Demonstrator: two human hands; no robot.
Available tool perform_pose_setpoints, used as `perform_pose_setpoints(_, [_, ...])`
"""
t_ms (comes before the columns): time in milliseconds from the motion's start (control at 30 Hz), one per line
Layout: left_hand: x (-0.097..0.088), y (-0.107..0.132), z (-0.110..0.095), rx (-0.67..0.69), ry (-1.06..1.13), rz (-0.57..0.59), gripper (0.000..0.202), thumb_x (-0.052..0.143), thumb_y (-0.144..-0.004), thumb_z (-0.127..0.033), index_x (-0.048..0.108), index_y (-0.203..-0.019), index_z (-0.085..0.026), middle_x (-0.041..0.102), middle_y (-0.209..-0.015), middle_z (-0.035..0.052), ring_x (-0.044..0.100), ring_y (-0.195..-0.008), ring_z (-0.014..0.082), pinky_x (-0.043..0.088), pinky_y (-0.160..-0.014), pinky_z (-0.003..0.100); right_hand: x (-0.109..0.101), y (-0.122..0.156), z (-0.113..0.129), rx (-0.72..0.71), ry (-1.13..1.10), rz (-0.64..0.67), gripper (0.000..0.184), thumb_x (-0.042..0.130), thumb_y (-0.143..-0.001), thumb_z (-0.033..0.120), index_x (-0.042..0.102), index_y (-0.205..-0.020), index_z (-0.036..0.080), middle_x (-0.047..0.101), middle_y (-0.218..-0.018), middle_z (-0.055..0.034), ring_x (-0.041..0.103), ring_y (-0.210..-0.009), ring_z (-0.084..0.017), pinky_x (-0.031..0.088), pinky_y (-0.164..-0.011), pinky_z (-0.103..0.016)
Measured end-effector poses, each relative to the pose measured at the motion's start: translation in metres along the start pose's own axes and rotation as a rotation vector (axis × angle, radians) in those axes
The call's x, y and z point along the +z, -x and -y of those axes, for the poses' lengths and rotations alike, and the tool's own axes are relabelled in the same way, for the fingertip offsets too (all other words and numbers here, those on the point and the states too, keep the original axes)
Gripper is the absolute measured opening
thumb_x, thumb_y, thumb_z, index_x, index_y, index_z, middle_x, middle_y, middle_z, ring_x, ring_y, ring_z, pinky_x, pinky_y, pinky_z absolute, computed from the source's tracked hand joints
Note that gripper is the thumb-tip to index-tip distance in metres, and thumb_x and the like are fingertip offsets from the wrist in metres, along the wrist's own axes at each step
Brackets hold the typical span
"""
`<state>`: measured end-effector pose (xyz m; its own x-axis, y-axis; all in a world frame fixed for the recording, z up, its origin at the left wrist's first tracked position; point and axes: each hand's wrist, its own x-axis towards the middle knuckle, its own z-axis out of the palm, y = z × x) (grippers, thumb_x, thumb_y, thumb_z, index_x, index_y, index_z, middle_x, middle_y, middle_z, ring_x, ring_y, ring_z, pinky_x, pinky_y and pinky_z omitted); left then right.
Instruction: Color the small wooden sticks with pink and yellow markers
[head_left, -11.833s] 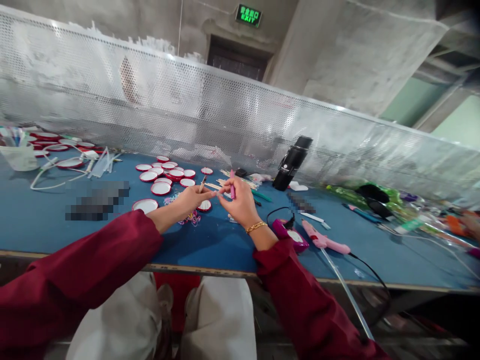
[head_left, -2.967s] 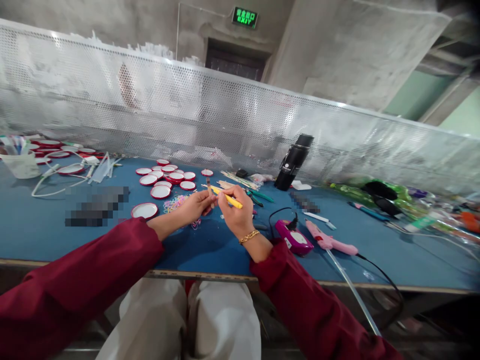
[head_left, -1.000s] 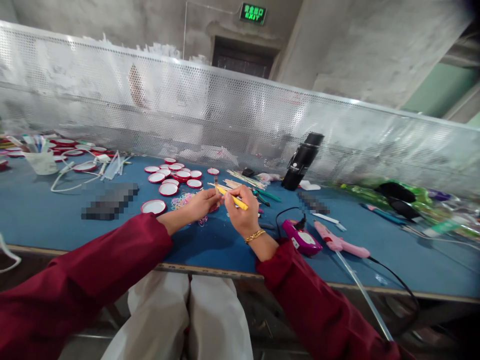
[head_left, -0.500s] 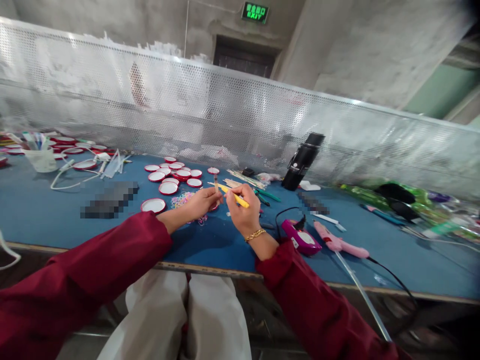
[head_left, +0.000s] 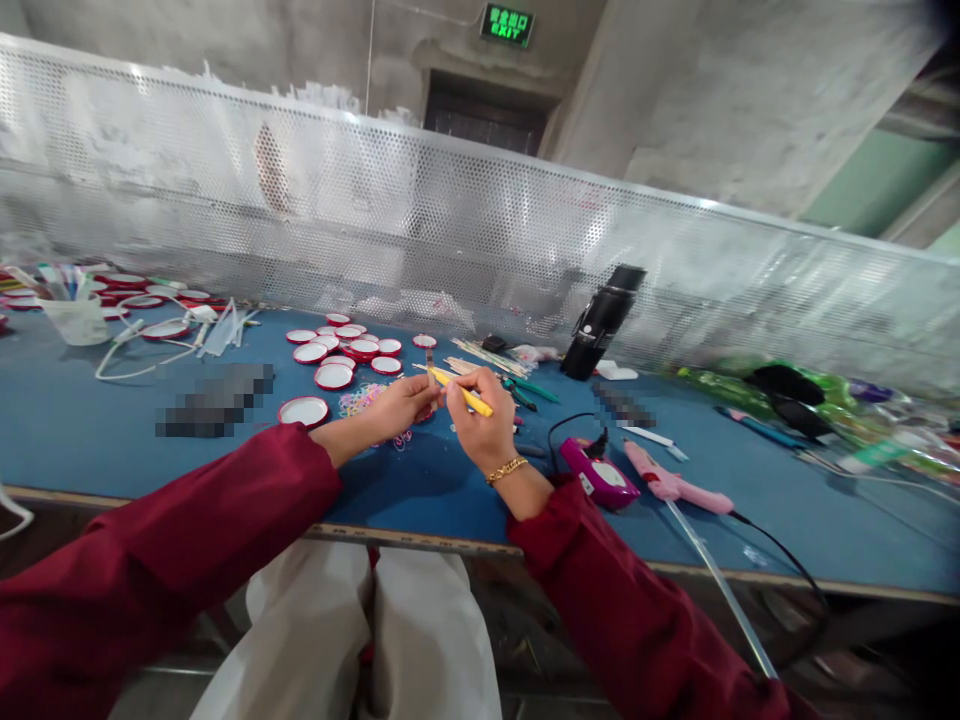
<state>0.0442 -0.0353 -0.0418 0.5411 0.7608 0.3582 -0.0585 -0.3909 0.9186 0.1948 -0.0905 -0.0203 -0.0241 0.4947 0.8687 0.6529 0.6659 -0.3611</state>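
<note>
My left hand [head_left: 399, 406] pinches a thin, flat brownish stick [head_left: 430, 357] that stands nearly upright above its fingertips. In my right hand [head_left: 486, 422] is a yellow pen-like tool [head_left: 475, 401], its tip close to the stick; whether the two touch I cannot tell. Both hands hover over the blue tabletop, fingertips almost together. Small colourful rubber bands [head_left: 360, 399] lie in a heap beside and partly behind my left hand. Just beyond is a cluster of red-rimmed lids [head_left: 334, 375], white insides up. A bundle of thin sticks [head_left: 480, 352] lies behind my right hand.
A purple device [head_left: 598, 473] and a pink glue gun [head_left: 671, 480] with a long clear glue stick lie at right. Behind them stands a black bottle [head_left: 602, 322]. A blurred dark slab [head_left: 216, 400] and a cup of pens [head_left: 79, 320] are at left. A perforated metal screen [head_left: 480, 220] borders the back.
The view has shifted very slightly, so everything sits a little further left. Both hands keep the same grip, with the yellow tool still at the stick.
</note>
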Motion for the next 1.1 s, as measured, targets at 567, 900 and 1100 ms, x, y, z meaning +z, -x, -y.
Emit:
perform_pose_setpoints(567, [-0.002,-0.0014,0.0045,0.006,-0.027,0.005,0.036,0.047,-0.087,-0.048,0.045,-0.07,-0.017,0.039,-0.055,-0.0049,0.033,-0.047,0.0066,0.024,-0.045,0.022,0.0005,0.0001,0.0004,0.019,-0.004,-0.024,0.009,0.056,-0.084,0.027,0.055,-0.077,0.021,0.063,-0.076,-0.0026,0.059,-0.075,-0.018,0.046,-0.069,-0.031])
perform_pose_setpoints(900, [-0.0015,-0.0019,0.004,0.011,0.004,0.006,0.037,0.048,-0.087,-0.05,0.044,-0.07,-0.017,0.038,-0.055,-0.005,0.032,-0.047,0.0065,0.023,-0.045,0.022,0.0004,0.0003,0.0006,0.02,0.007,-0.009,0.008,0.055,-0.084,0.027,0.055,-0.078,0.021,0.064,-0.076,-0.0026,0.059,-0.074,-0.017,0.046,-0.069,-0.031])
perform_pose_setpoints(1100, [-0.0021,-0.0023,0.0058,0.015,-0.009,-0.009,0.037,0.049,-0.087,-0.049,0.045,-0.07,-0.017,0.038,-0.055,-0.0049,0.032,-0.047,0.0064,0.023,-0.045,0.022,0.0002,0.0002,0.0003,0.022,0.002,-0.025,0.008,0.056,-0.084,0.027,0.056,-0.079,0.021,0.064,-0.076,-0.0028,0.06,-0.074,-0.017,0.046,-0.067,-0.031])
